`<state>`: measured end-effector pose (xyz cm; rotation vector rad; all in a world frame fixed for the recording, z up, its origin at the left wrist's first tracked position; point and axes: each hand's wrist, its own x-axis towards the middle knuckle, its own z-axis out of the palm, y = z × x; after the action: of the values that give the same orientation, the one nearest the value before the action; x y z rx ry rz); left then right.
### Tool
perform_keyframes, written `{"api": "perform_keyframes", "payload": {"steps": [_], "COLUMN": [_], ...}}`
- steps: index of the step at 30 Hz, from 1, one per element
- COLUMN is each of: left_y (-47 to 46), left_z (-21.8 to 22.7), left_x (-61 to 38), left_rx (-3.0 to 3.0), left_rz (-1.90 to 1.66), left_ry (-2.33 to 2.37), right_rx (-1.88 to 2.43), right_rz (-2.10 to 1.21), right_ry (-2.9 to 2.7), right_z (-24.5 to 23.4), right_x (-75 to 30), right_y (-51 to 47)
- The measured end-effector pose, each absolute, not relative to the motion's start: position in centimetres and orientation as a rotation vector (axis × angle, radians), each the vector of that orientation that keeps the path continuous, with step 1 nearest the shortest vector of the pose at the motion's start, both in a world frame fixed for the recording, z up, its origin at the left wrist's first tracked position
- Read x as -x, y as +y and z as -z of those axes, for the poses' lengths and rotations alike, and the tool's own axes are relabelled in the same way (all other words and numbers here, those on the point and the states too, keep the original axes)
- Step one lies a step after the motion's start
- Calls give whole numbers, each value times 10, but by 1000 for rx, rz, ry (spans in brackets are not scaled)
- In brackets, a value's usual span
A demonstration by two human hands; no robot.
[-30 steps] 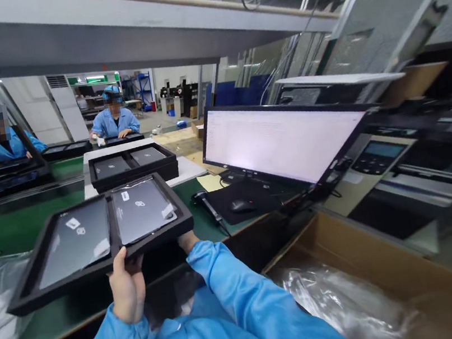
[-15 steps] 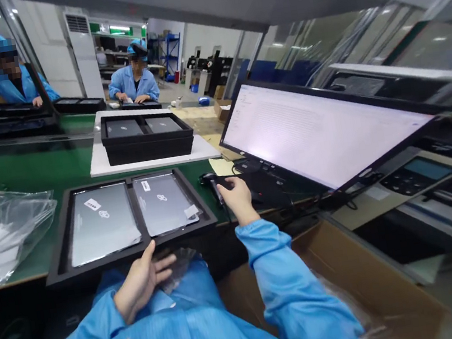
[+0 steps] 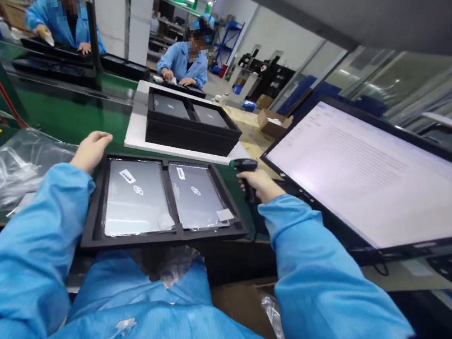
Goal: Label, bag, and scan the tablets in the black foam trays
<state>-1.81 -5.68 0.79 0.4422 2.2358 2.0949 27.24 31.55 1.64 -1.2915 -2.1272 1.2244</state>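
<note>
A black tray (image 3: 175,236) lies on the green bench in front of me and holds two grey tablets (image 3: 136,197), each wrapped in clear film with white stickers. My left hand (image 3: 90,150) rests on the tray's far left corner, fingers curled over the rim. To the right of the tray, my right hand (image 3: 259,184) is closed round the grip of a black handheld barcode scanner (image 3: 243,165), whose head points up and left.
A stack of black trays (image 3: 186,133) with more tablets sits on a white board behind. A lit monitor (image 3: 379,169) fills the right. Clear plastic bags (image 3: 5,168) lie at left. Two people in blue coats work at the far bench. A cardboard box (image 3: 272,123) stands beyond.
The tray was set down on the bench. My left hand moved from my lap up to the tray's far left corner. My right hand reached the scanner and lifted it.
</note>
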Motion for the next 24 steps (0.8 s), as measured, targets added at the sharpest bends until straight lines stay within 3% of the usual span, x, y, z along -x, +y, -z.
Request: {"api": "perform_keyframes", "payload": {"steps": [5, 10, 15, 24], "left_y": [-22, -17, -15, -8], "left_z": [41, 56, 61, 60], "left_x": [68, 82, 84, 82], "left_rx": [-210, -213, -271, -377], "left_rz": [-2217, -2180, -2135, -2143], "left_ry": [1600, 1488, 1455, 1367], "right_rx": [449, -385, -635, -706], "right_rz": [-693, -224, 88, 60], "right_ry": [-2794, -3224, -3390, -3471], "right_z": [-93, -130, -112, -93], "right_x": [-230, -169, -107, -80], "right_y": [263, 171, 137, 138]}}
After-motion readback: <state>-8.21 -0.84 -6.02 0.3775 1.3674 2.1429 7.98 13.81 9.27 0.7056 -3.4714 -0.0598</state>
